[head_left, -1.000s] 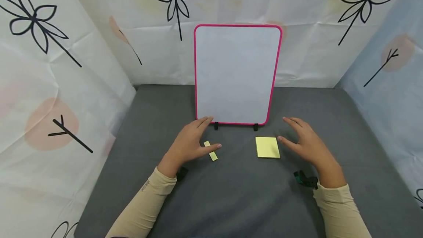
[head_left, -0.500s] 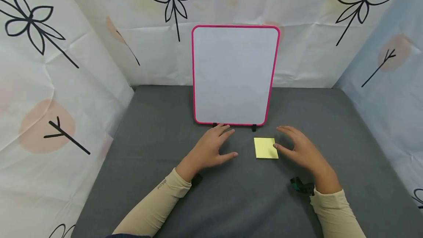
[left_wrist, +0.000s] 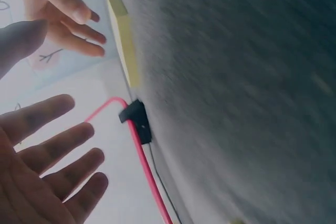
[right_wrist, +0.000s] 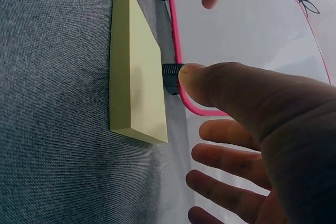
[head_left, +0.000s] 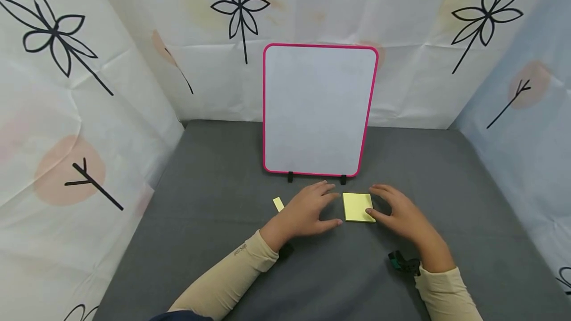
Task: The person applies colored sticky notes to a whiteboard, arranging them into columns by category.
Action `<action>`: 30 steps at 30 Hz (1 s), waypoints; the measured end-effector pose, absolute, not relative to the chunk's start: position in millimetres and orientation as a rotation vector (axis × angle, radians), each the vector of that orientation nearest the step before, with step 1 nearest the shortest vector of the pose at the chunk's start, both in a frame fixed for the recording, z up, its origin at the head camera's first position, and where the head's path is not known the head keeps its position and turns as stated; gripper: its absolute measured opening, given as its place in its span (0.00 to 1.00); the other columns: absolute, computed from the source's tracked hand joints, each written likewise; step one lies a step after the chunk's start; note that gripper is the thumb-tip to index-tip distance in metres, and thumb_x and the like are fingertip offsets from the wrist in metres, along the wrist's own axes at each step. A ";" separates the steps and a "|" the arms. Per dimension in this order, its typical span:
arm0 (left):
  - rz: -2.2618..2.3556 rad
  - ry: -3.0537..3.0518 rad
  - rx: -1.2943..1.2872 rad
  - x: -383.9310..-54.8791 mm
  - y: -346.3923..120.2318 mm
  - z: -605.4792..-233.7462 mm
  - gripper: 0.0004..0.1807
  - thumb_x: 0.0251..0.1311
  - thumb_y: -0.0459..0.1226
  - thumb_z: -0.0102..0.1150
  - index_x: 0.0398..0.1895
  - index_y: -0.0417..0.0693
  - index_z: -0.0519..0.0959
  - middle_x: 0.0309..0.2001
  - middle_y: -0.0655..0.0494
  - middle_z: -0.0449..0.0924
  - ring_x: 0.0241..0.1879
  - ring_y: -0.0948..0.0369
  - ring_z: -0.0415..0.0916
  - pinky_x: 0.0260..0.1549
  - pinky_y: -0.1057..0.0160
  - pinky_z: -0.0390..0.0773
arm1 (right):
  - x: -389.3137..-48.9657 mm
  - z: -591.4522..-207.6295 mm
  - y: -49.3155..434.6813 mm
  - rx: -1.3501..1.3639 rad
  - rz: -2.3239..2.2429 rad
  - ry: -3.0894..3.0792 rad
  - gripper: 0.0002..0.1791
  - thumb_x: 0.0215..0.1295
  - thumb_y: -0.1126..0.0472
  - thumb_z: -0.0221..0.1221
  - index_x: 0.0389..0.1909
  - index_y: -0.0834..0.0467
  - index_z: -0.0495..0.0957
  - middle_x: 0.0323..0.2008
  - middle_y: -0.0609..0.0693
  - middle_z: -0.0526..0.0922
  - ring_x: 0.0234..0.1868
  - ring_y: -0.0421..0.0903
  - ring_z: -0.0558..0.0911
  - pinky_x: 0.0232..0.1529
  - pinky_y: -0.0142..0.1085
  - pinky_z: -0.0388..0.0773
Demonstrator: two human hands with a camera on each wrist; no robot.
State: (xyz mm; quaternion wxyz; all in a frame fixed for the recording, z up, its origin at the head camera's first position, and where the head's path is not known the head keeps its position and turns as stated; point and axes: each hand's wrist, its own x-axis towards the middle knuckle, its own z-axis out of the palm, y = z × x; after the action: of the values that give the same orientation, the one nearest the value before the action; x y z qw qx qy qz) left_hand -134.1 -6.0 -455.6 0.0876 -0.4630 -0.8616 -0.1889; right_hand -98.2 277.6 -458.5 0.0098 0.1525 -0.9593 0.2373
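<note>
A thick pad of yellow sticky notes (head_left: 356,207) lies flat on the grey cloth, its stacked edge plain in the right wrist view (right_wrist: 142,72). My right hand (head_left: 403,214) hovers at the pad's right side, fingers spread, thumb above its right edge without gripping it. From the left comes my left hand (head_left: 305,212), fingers extended and holding nothing, a short gap from the pad. Behind its wrist a narrow yellow strip (head_left: 278,204) shows only its upper end; the arm hides the rest.
A whiteboard (head_left: 318,110) with a pink frame stands upright behind the hands on small black feet (head_left: 290,177). Grey cloth (head_left: 214,172) covers the table. Printed fabric walls (head_left: 214,88) enclose the back and sides.
My left hand has moved right, passing over the yellow strip and up close to the pad. My right hand has edged slightly left, its thumb now over the pad's edge. The pad stays put.
</note>
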 end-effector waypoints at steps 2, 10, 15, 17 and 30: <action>-0.554 -2.613 -1.378 -132.4 -1.9 -454.5 0.32 0.61 0.57 0.59 0.62 0.47 0.76 0.65 0.45 0.73 0.68 0.50 0.68 0.65 0.54 0.69 | -97.4 -458.7 276.5 0.476 0.736 -3.007 0.32 0.61 0.53 0.66 0.63 0.64 0.72 0.64 0.63 0.72 0.65 0.63 0.70 0.60 0.62 0.68; -0.473 -2.763 -1.341 -127.6 14.7 -446.5 0.31 0.62 0.58 0.57 0.64 0.51 0.75 0.67 0.48 0.71 0.69 0.55 0.66 0.62 0.57 0.73 | -96.6 -456.3 273.0 0.490 0.716 -3.026 0.31 0.59 0.54 0.68 0.61 0.64 0.75 0.62 0.63 0.74 0.63 0.63 0.73 0.59 0.61 0.70; -0.401 -2.749 -1.327 -127.5 23.1 -444.1 0.30 0.62 0.57 0.58 0.62 0.53 0.76 0.64 0.51 0.74 0.66 0.58 0.70 0.60 0.59 0.75 | -98.7 -456.9 269.6 0.525 0.733 -3.020 0.29 0.58 0.56 0.69 0.59 0.65 0.76 0.61 0.63 0.75 0.62 0.63 0.74 0.58 0.60 0.71; -0.407 -2.759 -1.324 -127.8 25.4 -444.7 0.30 0.62 0.57 0.59 0.62 0.53 0.76 0.64 0.51 0.74 0.65 0.58 0.71 0.59 0.59 0.75 | -99.7 -457.9 267.8 0.534 0.746 -3.027 0.29 0.58 0.56 0.69 0.58 0.65 0.76 0.61 0.63 0.75 0.62 0.63 0.74 0.58 0.59 0.71; -0.324 -2.887 -1.297 -132.8 32.8 -450.3 0.28 0.60 0.56 0.61 0.60 0.54 0.77 0.57 0.56 0.77 0.52 0.60 0.77 0.50 0.62 0.78 | -97.7 -453.3 263.1 0.493 0.749 -3.062 0.26 0.57 0.56 0.70 0.53 0.67 0.79 0.59 0.64 0.76 0.60 0.64 0.75 0.57 0.58 0.72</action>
State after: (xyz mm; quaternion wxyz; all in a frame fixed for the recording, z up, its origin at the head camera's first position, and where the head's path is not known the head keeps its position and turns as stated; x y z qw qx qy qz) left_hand -132.8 32.8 -450.3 -0.0201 -0.4076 -0.9072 -0.1019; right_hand -97.7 263.1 -453.3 -0.0246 0.1545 -0.9594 0.2347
